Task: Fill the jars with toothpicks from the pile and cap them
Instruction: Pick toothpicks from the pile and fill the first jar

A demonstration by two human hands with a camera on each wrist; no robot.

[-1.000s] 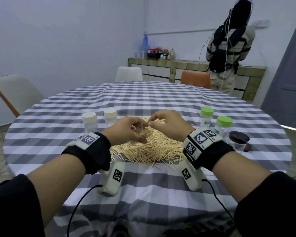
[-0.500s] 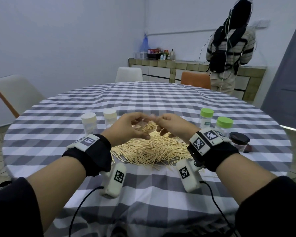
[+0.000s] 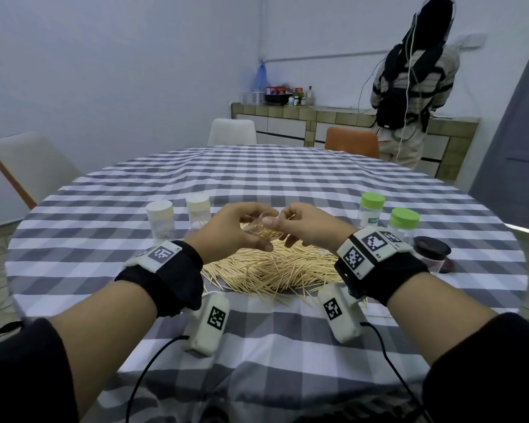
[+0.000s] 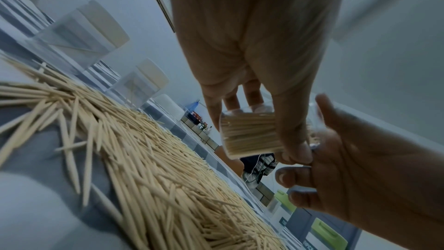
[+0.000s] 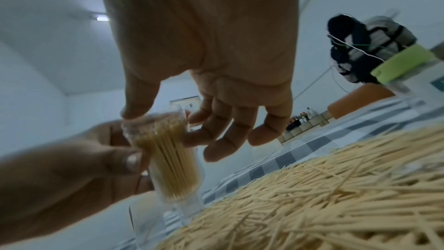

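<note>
My left hand [image 3: 242, 233] grips a small clear jar [image 3: 260, 225] packed with toothpicks, tilted a little above the pile of toothpicks [image 3: 275, 267]. In the left wrist view the left hand's fingers [image 4: 294, 140] wrap the jar [image 4: 247, 136]. My right hand [image 3: 280, 222] meets it from the right. Its thumb [image 5: 135, 105] and forefinger pinch the jar [image 5: 170, 163] at its mouth, the other fingers loosely curled. The jar carries no cap.
Two white-capped jars [image 3: 161, 218] [image 3: 198, 210] stand left of the pile on the checked tablecloth [image 3: 257, 178]. Two green-capped jars [image 3: 371, 209] [image 3: 405, 222] and a dark-lidded jar [image 3: 431, 251] stand right. Chairs ring the table; a person [image 3: 409, 87] stands at the far counter.
Both hands have risen slightly off the pile with the jar between them. The right hand's thumb has come onto the jar's mouth.
</note>
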